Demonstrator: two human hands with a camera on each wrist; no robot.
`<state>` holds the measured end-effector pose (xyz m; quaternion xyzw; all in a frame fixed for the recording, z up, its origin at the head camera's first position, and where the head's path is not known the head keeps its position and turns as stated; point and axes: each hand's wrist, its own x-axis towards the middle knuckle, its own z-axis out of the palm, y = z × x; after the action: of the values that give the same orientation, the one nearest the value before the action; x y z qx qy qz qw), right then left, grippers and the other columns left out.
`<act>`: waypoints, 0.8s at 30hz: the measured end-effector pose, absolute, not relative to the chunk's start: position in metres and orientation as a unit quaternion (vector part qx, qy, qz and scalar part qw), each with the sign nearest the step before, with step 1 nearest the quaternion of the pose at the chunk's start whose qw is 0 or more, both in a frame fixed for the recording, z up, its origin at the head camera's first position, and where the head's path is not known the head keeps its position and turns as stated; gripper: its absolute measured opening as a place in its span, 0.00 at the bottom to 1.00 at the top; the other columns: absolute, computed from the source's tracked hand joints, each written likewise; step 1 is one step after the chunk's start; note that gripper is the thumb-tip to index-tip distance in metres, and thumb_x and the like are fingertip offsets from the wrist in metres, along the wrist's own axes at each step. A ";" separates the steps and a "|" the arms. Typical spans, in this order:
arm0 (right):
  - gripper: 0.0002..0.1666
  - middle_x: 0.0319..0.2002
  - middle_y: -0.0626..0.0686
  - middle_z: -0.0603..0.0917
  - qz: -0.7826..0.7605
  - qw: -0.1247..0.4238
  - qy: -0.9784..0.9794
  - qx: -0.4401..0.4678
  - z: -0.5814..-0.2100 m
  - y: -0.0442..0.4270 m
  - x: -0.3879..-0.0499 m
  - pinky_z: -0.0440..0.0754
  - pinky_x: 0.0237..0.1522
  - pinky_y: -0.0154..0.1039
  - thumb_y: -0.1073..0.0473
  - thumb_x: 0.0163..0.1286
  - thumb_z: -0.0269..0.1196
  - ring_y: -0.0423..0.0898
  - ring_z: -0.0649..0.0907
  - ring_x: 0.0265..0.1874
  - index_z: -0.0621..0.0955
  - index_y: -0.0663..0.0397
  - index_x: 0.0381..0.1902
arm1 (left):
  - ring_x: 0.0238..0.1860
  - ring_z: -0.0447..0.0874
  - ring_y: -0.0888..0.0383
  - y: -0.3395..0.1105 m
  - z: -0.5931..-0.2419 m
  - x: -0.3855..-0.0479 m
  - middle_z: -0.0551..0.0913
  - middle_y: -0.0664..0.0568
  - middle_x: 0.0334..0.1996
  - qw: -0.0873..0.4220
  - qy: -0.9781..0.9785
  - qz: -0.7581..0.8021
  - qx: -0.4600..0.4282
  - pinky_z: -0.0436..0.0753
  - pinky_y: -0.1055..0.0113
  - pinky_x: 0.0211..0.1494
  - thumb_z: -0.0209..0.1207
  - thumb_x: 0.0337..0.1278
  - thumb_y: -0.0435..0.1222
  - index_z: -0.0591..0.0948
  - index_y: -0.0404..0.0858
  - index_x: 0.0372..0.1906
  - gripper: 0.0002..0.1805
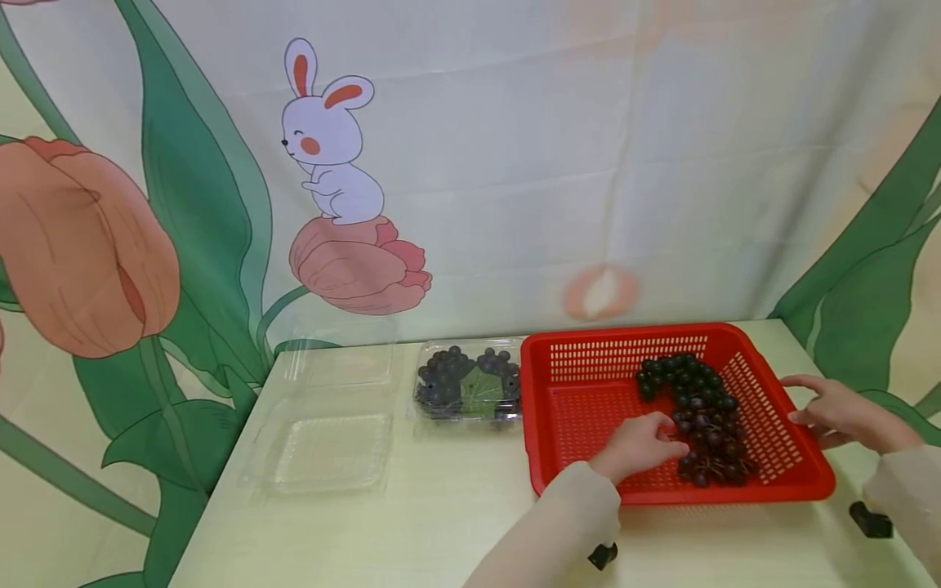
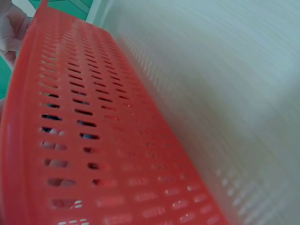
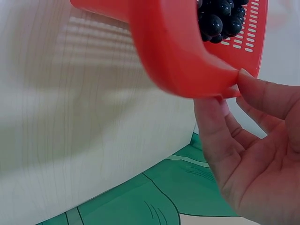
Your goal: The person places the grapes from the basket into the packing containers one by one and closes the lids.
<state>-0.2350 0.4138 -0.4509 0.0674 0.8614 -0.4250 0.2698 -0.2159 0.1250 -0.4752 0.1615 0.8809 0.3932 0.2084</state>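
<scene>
A red plastic basket (image 1: 588,416) with slotted walls stands on the table's right part. Dark purple and greenish-black grapes (image 1: 713,433) lie in bunches along its right side. My left hand (image 1: 638,445) reaches over the near rim, its fingertips at the left edge of the grapes; whether they pinch a stem cannot be made out. From the left wrist, the basket wall (image 2: 93,117) hides most of this hand. At the basket's right side, my right hand (image 3: 262,136) pinches the rim between thumb and fingers.
Left of the basket, a clear plastic box (image 1: 470,412) holds dark grapes and a green leaf. Farther left lies an open clear box (image 1: 331,453) with its lid raised toward the wall. A curtain (image 1: 500,180) printed with tulips and a rabbit hangs behind the pale table (image 1: 434,506).
</scene>
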 end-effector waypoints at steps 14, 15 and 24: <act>0.43 0.30 0.52 0.80 -0.422 0.263 0.865 0.063 -0.451 0.415 -0.233 0.81 0.32 0.45 0.63 0.62 0.55 0.48 0.82 0.27 0.44 0.69 0.64 | 0.28 0.71 0.66 0.142 -0.492 -0.214 0.77 0.58 0.33 0.180 0.870 0.430 0.160 0.73 0.73 0.33 0.62 0.46 0.44 0.70 0.48 0.55 0.28; 0.43 0.30 0.52 0.80 -0.422 0.263 0.865 0.063 -0.451 0.415 -0.233 0.81 0.32 0.45 0.63 0.62 0.55 0.48 0.82 0.27 0.44 0.69 0.64 | 0.29 0.71 0.66 0.143 -0.493 -0.214 0.76 0.58 0.34 0.179 0.871 0.429 0.161 0.73 0.73 0.34 0.63 0.45 0.44 0.69 0.48 0.55 0.28; 0.43 0.28 0.52 0.80 -0.430 0.263 0.861 0.064 -0.453 0.416 -0.233 0.81 0.32 0.45 0.63 0.62 0.55 0.48 0.82 0.26 0.44 0.69 0.64 | 0.43 0.74 0.65 0.149 -0.500 -0.215 0.77 0.58 0.46 0.201 0.867 0.421 0.177 0.76 0.70 0.43 0.63 0.44 0.44 0.67 0.53 0.58 0.31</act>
<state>-0.2325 0.4158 -0.4526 0.0645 0.8612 -0.4299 0.2633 -0.2146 0.1486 -0.4998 0.1766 0.8669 0.4208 0.2007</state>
